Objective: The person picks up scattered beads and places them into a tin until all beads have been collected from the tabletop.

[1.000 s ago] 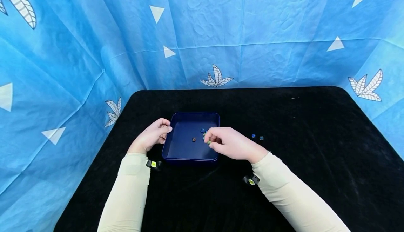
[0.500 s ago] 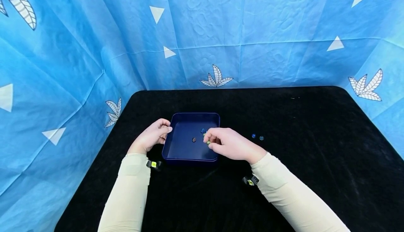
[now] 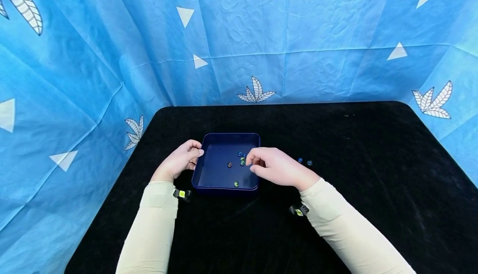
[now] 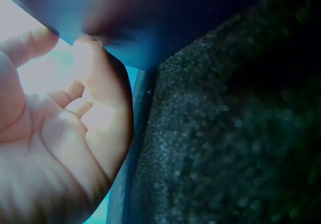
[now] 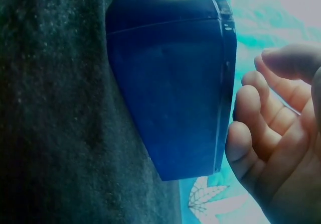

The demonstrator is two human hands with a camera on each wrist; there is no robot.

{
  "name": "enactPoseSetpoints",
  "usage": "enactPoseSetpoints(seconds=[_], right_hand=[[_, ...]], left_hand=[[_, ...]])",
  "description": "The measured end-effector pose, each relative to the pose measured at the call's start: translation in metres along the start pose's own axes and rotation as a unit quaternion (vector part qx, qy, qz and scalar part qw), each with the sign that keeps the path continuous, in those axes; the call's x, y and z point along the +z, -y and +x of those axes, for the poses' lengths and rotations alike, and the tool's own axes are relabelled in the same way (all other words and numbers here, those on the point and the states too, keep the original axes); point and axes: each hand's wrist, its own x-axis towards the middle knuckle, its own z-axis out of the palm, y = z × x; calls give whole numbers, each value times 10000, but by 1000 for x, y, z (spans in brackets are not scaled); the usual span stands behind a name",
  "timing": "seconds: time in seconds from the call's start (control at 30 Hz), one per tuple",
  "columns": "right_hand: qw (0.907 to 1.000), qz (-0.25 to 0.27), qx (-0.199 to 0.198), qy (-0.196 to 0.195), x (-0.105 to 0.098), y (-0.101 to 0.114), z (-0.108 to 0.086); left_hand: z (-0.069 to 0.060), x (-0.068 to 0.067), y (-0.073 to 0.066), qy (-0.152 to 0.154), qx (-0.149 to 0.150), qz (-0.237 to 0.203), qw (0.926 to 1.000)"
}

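Observation:
A dark blue tray [image 3: 214, 177] lies on the black cloth. My left hand [image 3: 181, 158] grips its left wall, thumb at the rim; in the left wrist view a fingertip [image 4: 89, 43] touches the outer side. Over the right rim hovers my right hand [image 3: 278, 167], its fingers loosely bent and nothing between them. Inside the tray are a brown marble [image 3: 229, 165], a blue marble [image 3: 240, 154] and several greenish ones by the right fingertips. A green marble [image 3: 236, 184] sits near the front wall. The right wrist view shows the right fingers beside the tray's outer wall [image 5: 170, 103].
Two more marbles lie on the cloth right of the tray: a blue one [image 3: 300, 160], partly behind the right hand, and a clear bluish one [image 3: 309, 163]. A blue patterned curtain [image 3: 313, 75] surrounds the back and left of the black-covered table [image 3: 373, 174].
The right hand has let go of a green marble, which now sits near the tray's front wall. That hand has moved slightly right and its fingers have parted. The left hand has stayed put.

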Motion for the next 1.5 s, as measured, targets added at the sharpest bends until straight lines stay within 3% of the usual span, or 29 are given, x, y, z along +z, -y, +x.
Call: enactPoseSetpoints(seconds=[0.33, 0.57, 1.17, 1.33, 1.5], right_hand=[[9995, -8, 287, -102, -12, -6, -3], [9986, -160, 506, 23, -17, -20, -4], [9943, -532, 923, -77, -38, -54, -13], [9911, -499, 1225, -110, -44, -62, -18], [9856, -630, 1558, 183, -45, -70, -22]], left_hand=[[-2, 1, -2, -40, -11, -17, 10000], [-4, 1, -4, -15, 37, 35, 10000], [-4, -1, -4, 8, -47, 62, 10000], [-3, -2, -4, -5, -48, 68, 10000], [-2, -2, -2, -48, -57, 118, 9999]])
